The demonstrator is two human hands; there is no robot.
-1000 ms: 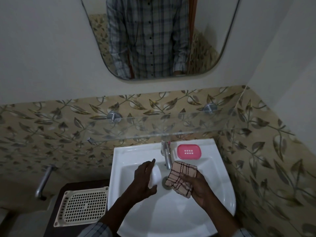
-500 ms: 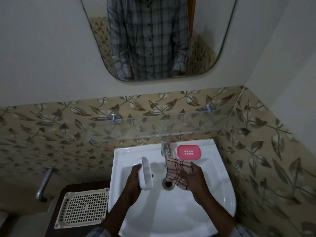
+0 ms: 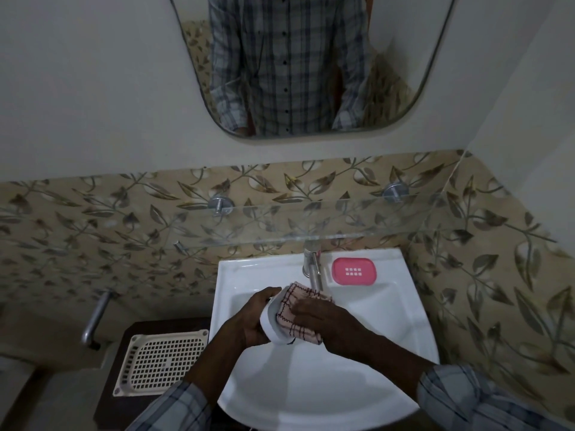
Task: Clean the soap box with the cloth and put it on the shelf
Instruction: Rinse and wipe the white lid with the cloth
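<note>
Over the white sink [image 3: 389, 353], my left hand [image 3: 252, 321] grips a white soap box [image 3: 271, 325], tilted on its edge with its hollow facing right. My right hand [image 3: 323, 315] presses a pink checked cloth [image 3: 292, 309] into the hollow of that box. A pink soap box part with small drain holes [image 3: 353, 271] lies on the sink's back rim, right of the tap [image 3: 312, 265]. The glass shelf [image 3: 311, 225] runs along the tiled wall just above the sink, with nothing on it.
A cream perforated tray [image 3: 161, 360] lies on a dark stand left of the sink. A metal handle [image 3: 95, 318] sticks out of the wall at the left. A mirror [image 3: 295, 63] hangs above. The tiled side wall stands close on the right.
My hands have come together: the cloth, held apart from the white box before, now presses into it. The box has been raised and turned on edge.
</note>
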